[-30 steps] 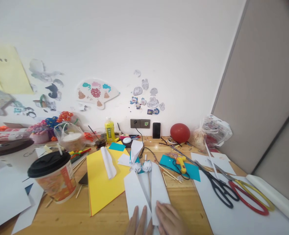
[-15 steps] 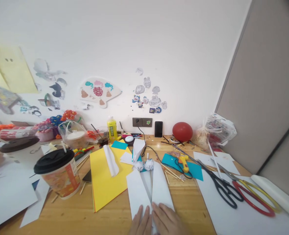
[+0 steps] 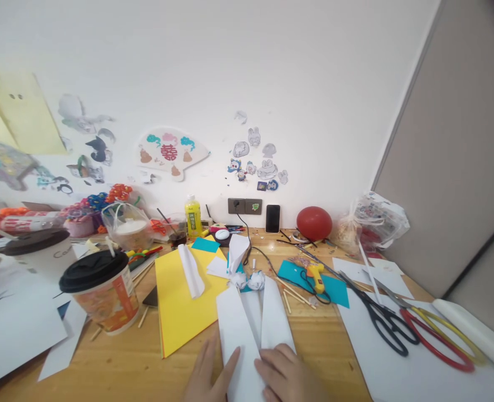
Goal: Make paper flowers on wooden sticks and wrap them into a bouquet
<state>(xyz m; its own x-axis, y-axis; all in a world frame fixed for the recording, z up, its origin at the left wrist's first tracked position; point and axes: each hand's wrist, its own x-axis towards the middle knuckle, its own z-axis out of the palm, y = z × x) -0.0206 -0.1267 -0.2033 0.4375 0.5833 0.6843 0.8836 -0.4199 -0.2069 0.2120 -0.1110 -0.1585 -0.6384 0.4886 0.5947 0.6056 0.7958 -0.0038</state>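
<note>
A sheet of white paper (image 3: 239,335), its two sides folded inward in long flaps, lies on the table in front of me. My left hand (image 3: 209,371) is at its left edge, thumb and fingers spread apart, the thumb over the left flap. On the right flap rests my right hand (image 3: 286,371), its slightly bent fingertips touching the flap's inner edge near the middle gap. Two crumpled white paper balls (image 3: 255,281) sit at the far end of the folded sheet. Behind them stands a piece of curled white paper (image 3: 239,248).
Left are yellow sheets (image 3: 188,324) with a rolled white paper (image 3: 191,273), and a lidded paper cup (image 3: 102,296). To the right lie a yellow glue gun (image 3: 316,277), black-handled scissors (image 3: 391,329) and red-handled scissors (image 3: 439,346). A red balloon (image 3: 314,223) is by the wall.
My left hand has moved left, from the middle of the folded paper to its left edge, and its thumb has spread. My right hand stays on the right flap, its fingers more bent.
</note>
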